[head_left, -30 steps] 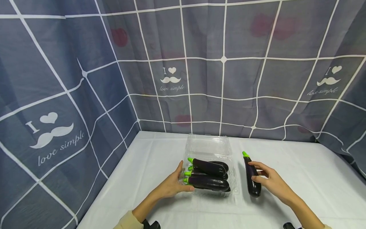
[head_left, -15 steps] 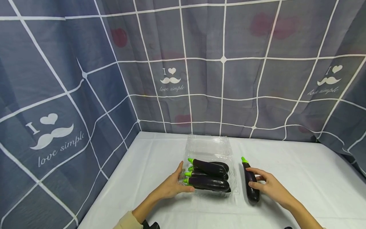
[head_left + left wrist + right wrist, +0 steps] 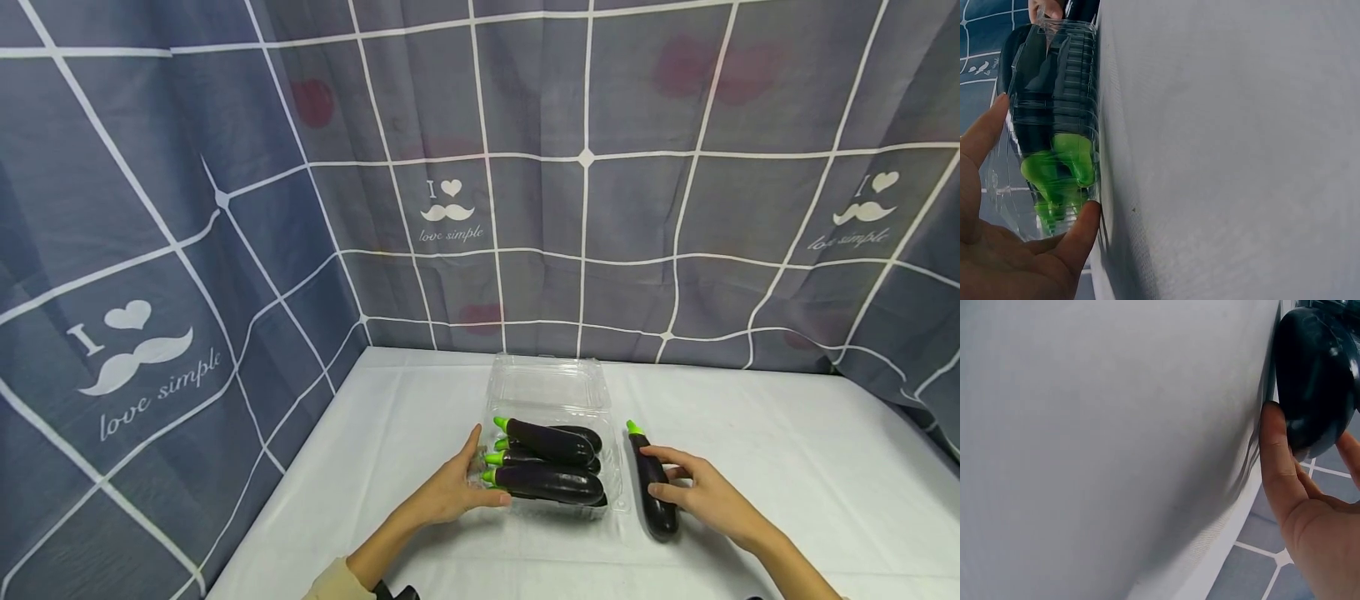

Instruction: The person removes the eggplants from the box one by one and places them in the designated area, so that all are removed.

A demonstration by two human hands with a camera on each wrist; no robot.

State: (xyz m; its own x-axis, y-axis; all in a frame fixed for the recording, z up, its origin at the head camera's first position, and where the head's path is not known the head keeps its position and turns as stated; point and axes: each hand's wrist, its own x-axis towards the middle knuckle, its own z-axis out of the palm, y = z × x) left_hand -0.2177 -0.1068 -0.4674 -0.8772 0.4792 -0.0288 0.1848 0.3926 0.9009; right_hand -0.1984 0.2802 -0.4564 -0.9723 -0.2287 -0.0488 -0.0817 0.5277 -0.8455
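Observation:
A clear plastic clamshell box (image 3: 551,385) lies on the table with its lid folded back. Several dark eggplants (image 3: 551,483) with green stems are piled in its base, stems pointing left. My left hand (image 3: 446,492) spans the box's left end, thumb and fingers spread and touching it; the left wrist view shows the thumb (image 3: 1082,234) at the bottom edge. Right of the box, my right hand (image 3: 705,496) holds a single eggplant (image 3: 658,514) between thumb and fingers, its stem pointing away from me. The right wrist view shows that eggplant's rounded end (image 3: 1316,375).
A white cloth (image 3: 787,442) covers the table. Grey-blue checked curtains (image 3: 540,208) hang behind it and along the left and right sides. A small dark object (image 3: 405,592) shows at the bottom edge near my left wrist.
My right hand has moved a little left and toward me with the eggplant, bringing it closer to the box. The left hand and the box stay almost where they were.

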